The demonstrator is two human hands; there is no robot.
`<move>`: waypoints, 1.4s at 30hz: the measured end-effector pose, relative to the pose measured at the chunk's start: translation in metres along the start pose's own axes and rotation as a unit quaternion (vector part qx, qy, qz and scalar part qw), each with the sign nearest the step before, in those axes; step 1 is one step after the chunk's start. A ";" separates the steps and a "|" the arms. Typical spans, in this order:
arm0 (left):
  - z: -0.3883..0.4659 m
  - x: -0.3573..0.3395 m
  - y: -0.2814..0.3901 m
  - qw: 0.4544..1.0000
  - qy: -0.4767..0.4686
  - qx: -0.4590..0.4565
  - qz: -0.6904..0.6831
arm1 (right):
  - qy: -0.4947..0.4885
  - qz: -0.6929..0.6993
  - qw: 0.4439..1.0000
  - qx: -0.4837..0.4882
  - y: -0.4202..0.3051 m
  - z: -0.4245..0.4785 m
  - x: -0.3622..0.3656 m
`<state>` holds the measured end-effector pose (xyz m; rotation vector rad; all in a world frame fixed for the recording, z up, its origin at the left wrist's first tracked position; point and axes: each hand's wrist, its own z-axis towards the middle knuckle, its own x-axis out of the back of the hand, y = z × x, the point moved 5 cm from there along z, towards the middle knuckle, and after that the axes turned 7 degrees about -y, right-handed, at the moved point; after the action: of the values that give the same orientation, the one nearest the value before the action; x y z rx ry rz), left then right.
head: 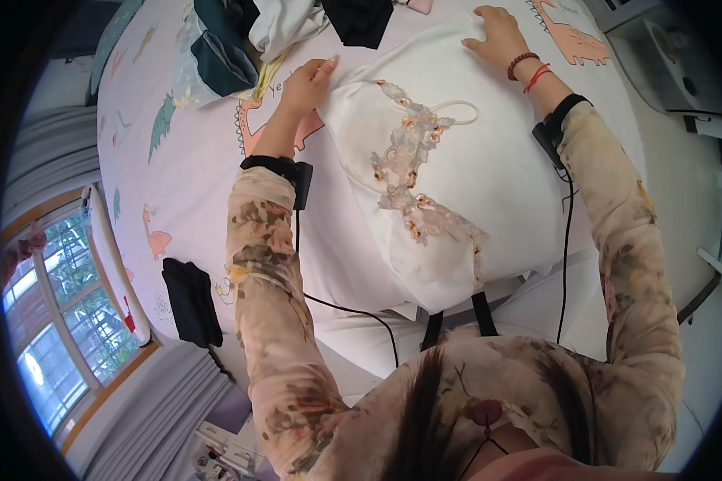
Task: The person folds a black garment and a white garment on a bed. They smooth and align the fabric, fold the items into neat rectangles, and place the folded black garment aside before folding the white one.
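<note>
A white garment [499, 180] lies spread on the bed, with floral lace trim [418, 144] running down its front. A thin white loop strap [466, 112] sticks out at the upper end of the lace. My left hand [307, 84] is beside the garment's upper left edge with its fingers curled; whether cloth is between them is hidden. My right hand [500, 37] rests at the garment's top right edge, thumb and forefinger apart, with no cloth visibly gripped. The garment's lower end reaches the near side of the bed, close to my body.
Under the garment is a pink bed sheet [198, 138] printed with dinosaurs. Folded dark green cloth [222, 63], white cloth [286, 27] and black cloth [358, 21] lie at the far side. Folded black cloth [191, 300] sits at the left edge. Cables [568, 240] hang from both wrist devices.
</note>
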<state>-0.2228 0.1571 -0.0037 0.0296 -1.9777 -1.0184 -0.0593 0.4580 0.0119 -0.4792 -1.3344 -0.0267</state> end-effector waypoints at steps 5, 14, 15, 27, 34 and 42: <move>0.002 -0.003 -0.006 0.989 -0.073 0.113 -0.064 | -0.002 0.009 1.000 0.025 0.011 -0.001 0.003; 0.004 -0.005 -0.009 0.996 -0.028 0.080 -0.002 | -0.110 0.199 0.960 -0.166 0.032 0.009 -0.010; 0.003 -0.005 -0.006 0.996 0.005 0.065 0.064 | -0.108 0.210 0.959 -0.157 0.034 0.007 -0.013; -0.204 -0.053 0.076 0.948 0.155 -0.241 0.139 | -0.251 0.180 0.946 -0.098 0.099 -0.160 0.054; -0.376 -0.159 0.104 0.908 -0.193 -0.244 0.279 | -0.254 -0.023 0.947 0.196 -0.031 -0.329 0.128; -0.374 -0.193 0.081 0.880 -0.052 -0.259 0.394 | -0.211 -0.195 0.889 0.356 -0.072 -0.418 0.079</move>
<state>0.1905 0.0441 0.0175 -1.0562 -1.4981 -0.9489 0.3255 0.2668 0.0449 0.4403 -1.7289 0.2425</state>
